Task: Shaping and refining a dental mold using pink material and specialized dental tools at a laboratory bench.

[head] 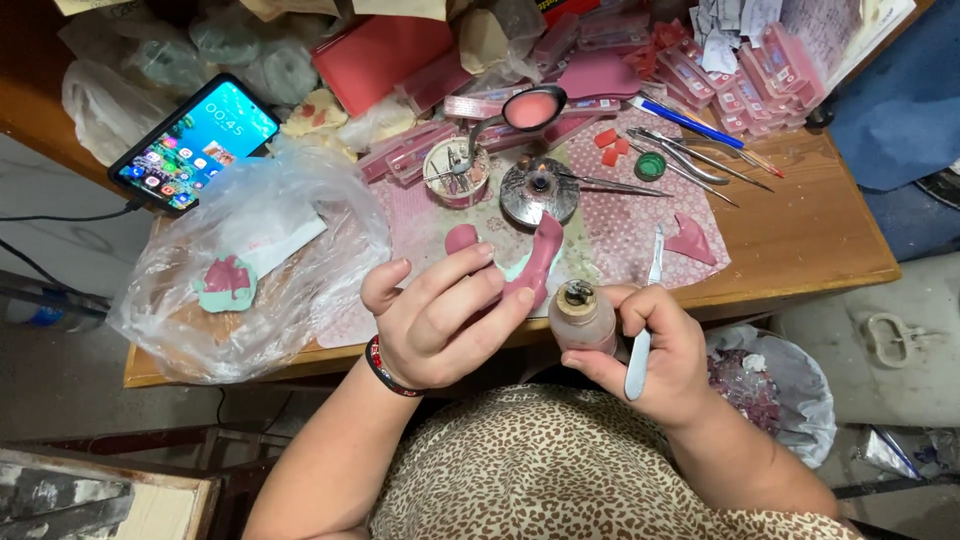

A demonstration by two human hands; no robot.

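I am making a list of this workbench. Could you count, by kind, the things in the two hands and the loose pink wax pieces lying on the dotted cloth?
Pink wax model on a pale base, in the left hand: 1
Small bottle burner, in the right hand: 1
Metal spatula tool, in the right hand: 1
Loose pink wax pieces on the dotted cloth: 1
Total: 4

Matt pink wax piece [535, 262]; smooth frosted-plastic bottle [582, 318] with metal cap; shiny metal blade [643, 318]; worn wooden table [810, 235]; crinkled clear plastic bag [250, 265] at left.
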